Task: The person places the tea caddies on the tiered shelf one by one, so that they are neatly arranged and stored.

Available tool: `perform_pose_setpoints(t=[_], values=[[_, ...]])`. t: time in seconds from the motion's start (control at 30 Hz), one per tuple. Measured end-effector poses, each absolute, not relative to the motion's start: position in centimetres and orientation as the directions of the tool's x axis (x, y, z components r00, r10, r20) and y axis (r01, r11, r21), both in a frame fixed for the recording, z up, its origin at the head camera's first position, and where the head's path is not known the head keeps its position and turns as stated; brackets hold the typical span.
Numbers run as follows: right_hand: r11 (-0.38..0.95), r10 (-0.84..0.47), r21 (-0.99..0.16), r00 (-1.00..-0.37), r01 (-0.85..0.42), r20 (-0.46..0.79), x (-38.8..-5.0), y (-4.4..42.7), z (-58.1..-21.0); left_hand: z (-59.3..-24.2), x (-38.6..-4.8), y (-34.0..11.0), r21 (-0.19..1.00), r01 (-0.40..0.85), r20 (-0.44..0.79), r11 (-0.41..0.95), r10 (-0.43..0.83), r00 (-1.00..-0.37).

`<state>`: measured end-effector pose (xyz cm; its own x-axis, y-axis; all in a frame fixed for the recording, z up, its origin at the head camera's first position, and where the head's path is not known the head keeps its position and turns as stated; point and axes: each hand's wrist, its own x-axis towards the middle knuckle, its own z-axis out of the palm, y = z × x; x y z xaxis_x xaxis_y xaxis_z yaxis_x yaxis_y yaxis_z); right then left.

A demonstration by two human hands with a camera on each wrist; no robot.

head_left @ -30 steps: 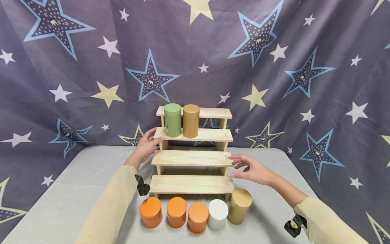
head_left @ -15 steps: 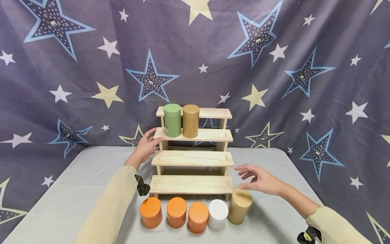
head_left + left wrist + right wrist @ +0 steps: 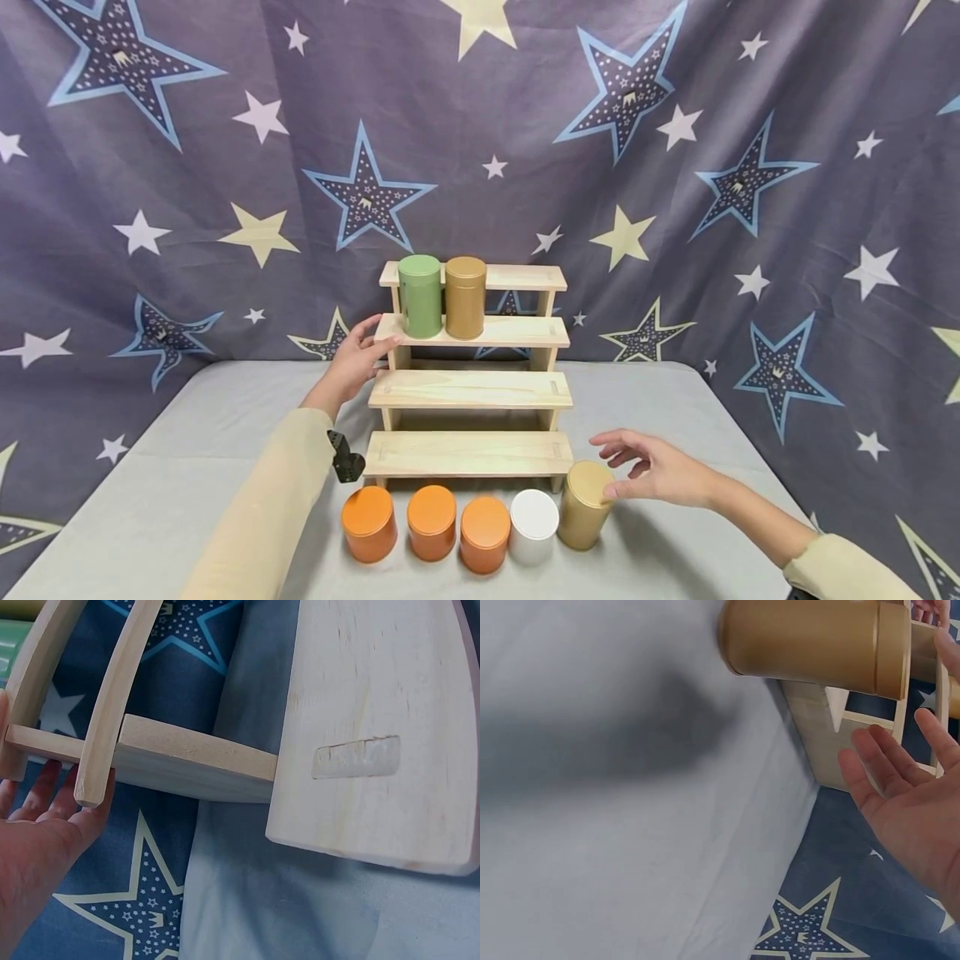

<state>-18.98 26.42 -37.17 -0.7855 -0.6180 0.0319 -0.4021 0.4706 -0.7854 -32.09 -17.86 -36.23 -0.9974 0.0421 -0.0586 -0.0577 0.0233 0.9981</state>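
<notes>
A pale wooden stepped shelf (image 3: 471, 454) stands on the table. At its left side my left hand (image 3: 354, 360) grips the end of the second board from the top, fingers behind the wood in the left wrist view. A green tin (image 3: 421, 297) and a brown-gold tin (image 3: 465, 298) stand upright on that board. My right hand (image 3: 660, 468) hovers beside a gold tin (image 3: 581, 508) at the front right, fingers loosely spread. In the head view its thumb overlaps the lid's edge; the right wrist view shows the palm and fingers apart from the tin (image 3: 810, 641).
Left of the gold tin stand a white tin (image 3: 534, 529) and three orange tins (image 3: 369, 525) in a row before the shelf. A grey cloth (image 3: 210, 467) covers the table. Behind hangs a dark star-patterned curtain (image 3: 450, 125).
My right hand has moved down from the shelf's right side to the gold tin's lid. My left hand keeps its place on the shelf. The tins have not moved.
</notes>
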Motion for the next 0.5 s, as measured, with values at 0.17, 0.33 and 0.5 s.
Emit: perform_pose_setpoints(t=[0.17,0.33,0.5], values=[[0.475,-0.618,-0.787,-0.786,-0.395,0.022,-18.5,26.9,-38.3,-36.8,-32.6,-17.9,0.998,-0.052,-0.053,0.042,0.027,-0.998],[0.472,-0.611,-0.792,-0.791,-0.386,0.022,-18.1,27.2,-39.5,-37.0,-32.8,-18.0,0.997,-0.054,-0.054,0.050,0.012,-0.998],[0.464,-0.587,-0.788,-0.807,-0.404,0.068,-17.8,27.2,-40.6,-37.0,-32.7,-18.1,0.997,-0.053,-0.054,0.058,0.011,-0.998]])
